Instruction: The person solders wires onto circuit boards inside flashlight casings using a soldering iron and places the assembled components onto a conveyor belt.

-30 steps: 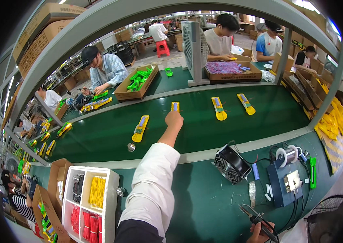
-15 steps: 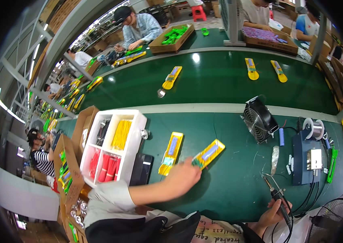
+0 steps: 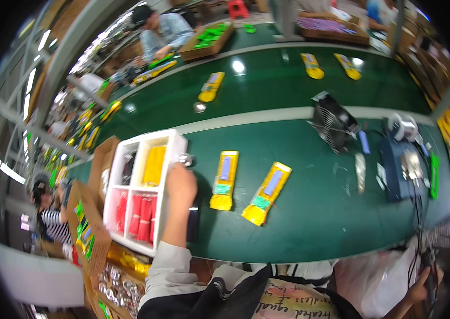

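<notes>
My left hand (image 3: 181, 186), blurred, is at the right wall of a white foam box (image 3: 167, 212), just below a small shiny metal piece (image 3: 185, 159); its fingertips cannot be made out. Yellow wires (image 3: 155, 165), red wires (image 3: 142, 215) and black pieces (image 3: 128, 167) fill the box's compartments. At the lower right, beyond the bench edge, my right hand (image 3: 422, 286) is closed around the handle of a soldering iron (image 3: 431, 266). Two yellow casings, one nearly upright (image 3: 225, 186) and one slanted (image 3: 267, 194), lie on the green bench, each with a purple cell and a green board.
A black fan (image 3: 334, 122) stands at the bench's far side. To its right are a blue soldering station (image 3: 392, 175) and a solder spool (image 3: 403, 127). More yellow casings (image 3: 211, 86) lie on the conveyor beyond. A dark phone-like slab (image 3: 193, 223) lies beside the foam box.
My left hand has left the slanted casing and moved left to the foam box. The casing now lies nearer and more upright. My right hand has carried the soldering iron off the bench, rightward.
</notes>
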A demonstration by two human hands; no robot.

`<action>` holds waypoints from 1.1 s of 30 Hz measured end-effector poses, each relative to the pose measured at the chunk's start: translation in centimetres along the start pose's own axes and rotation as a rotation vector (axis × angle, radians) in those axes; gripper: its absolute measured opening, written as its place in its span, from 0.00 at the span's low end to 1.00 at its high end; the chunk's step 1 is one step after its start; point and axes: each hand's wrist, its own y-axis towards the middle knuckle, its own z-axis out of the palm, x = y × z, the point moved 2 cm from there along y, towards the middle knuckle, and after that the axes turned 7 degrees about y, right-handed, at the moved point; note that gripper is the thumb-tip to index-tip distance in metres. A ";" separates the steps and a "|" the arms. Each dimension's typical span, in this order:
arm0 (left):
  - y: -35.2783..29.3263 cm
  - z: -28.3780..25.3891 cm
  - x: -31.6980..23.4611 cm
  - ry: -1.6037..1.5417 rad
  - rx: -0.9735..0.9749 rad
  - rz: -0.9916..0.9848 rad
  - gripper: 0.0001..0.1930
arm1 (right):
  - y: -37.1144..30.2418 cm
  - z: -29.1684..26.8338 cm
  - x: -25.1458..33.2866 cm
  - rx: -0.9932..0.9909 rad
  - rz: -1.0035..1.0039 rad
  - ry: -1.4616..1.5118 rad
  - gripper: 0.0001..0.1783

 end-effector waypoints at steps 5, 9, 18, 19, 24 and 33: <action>2.2 3.3 1.9 0.175 0.061 -0.041 0.07 | -2.0 1.7 -0.4 -0.074 0.203 0.119 0.07; 2.4 3.1 1.0 0.068 -0.040 0.010 0.07 | -7.5 7.5 -3.6 -0.269 0.399 0.410 0.08; -0.2 0.0 -0.2 0.006 -0.063 0.034 0.05 | -1.8 20.6 7.3 -0.268 0.651 1.112 0.07; -0.8 -0.8 -0.4 0.001 -0.076 0.053 0.05 | -1.8 20.6 7.1 -0.292 0.648 1.109 0.07; -3.1 -12.8 -9.1 -0.574 0.092 0.306 0.09 | -4.4 19.5 6.6 -0.170 0.600 0.881 0.08; -1.3 -14.5 -43.3 -0.465 0.072 1.390 0.24 | -8.3 14.8 5.0 -0.331 0.516 0.619 0.10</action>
